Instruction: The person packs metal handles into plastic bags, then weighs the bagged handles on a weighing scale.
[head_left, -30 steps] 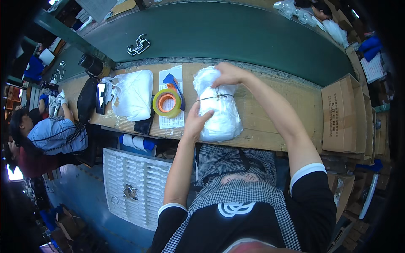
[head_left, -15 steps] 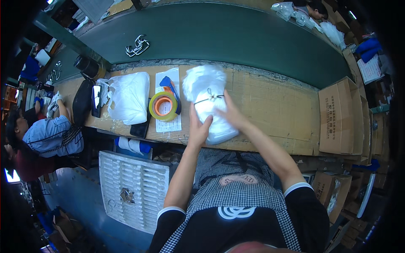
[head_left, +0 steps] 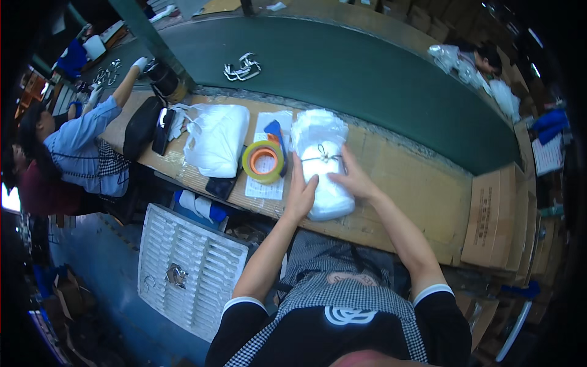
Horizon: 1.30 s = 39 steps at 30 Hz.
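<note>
A bundle of white plastic bags (head_left: 330,196), cinched round its middle by a thin dark cord (head_left: 324,157), lies lengthwise on the cardboard-covered bench. My left hand (head_left: 301,192) grips its left edge, thumb resting on top. On the opposite edge, my right hand (head_left: 356,177) has its thumb over the plastic near the cord and its fingers along the side. The fingertips under the edges are partly hidden. Just left of the bundle, a yellow tape roll (head_left: 278,162) with an orange core lies on a printed sheet (head_left: 264,189), next to a blue-and-orange tool (head_left: 273,129).
Further left are a white plastic bag (head_left: 223,140), a dark phone (head_left: 162,131) and a black pouch (head_left: 143,119). Metal handles (head_left: 243,67) lie on the green belt (head_left: 342,67). Cardboard boxes (head_left: 489,214) stand at right. A co-worker in blue (head_left: 79,140) reaches toward a black cylinder (head_left: 162,76).
My right hand has shifted from over the bundle to its right edge, and the bundle looks steadier. The view has turned somewhat. The co-worker's arm has stretched out toward the belt.
</note>
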Motion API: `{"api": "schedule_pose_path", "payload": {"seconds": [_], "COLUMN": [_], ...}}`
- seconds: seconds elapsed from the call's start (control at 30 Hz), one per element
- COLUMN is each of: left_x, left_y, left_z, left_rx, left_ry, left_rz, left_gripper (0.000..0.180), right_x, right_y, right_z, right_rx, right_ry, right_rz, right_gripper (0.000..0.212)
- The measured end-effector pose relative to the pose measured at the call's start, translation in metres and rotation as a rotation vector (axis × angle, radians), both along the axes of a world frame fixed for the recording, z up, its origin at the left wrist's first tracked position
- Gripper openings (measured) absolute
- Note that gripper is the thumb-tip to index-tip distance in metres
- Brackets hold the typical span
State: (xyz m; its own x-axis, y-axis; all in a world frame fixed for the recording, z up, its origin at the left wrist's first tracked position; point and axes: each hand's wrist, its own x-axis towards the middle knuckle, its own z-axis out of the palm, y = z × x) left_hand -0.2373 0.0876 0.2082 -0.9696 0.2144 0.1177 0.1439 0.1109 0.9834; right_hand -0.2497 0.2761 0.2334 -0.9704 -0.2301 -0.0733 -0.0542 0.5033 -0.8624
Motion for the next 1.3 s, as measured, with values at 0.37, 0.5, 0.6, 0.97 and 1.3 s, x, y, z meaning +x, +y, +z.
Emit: {"api": "schedule_pose_path", "payload": {"seconds": [0.37,0.5,0.6,0.97,1.3], "left_x": [0.009,0.008,0.007,0.000,0.022], "left_y": [-0.016,-0.015,-0.010,-0.026,-0.010], "left_z": [-0.010,-0.008,-0.008,-0.006,-0.015], "left_rx": [-0.212,-0.185,-0.168,-0.162,-0.083], "left_ry": [0.151,0.094,0.112,0.120,0.173], "left_rz": [0.079,0.066,0.062,0.108,0.108], "left_gripper": [0.070,0.068,0.068,0.069,0.069], "right_x": [-0.210,-0.278,-0.314,-0.341,-0.231], "right_y": [-0.123,-0.168,-0.183,-0.220,-0.034], "right_z": [0.052,0.035,0.025,0.011,0.011], "right_rx": [0.177,0.393,0.546,0.684,0.690], "right_ry": [0.482,0.425,0.362,0.312,0.485], "right_rz": [0.103,0.128,0.102,0.026,0.268], "right_gripper": [0.052,0.057,0.056,0.050,0.036]}}
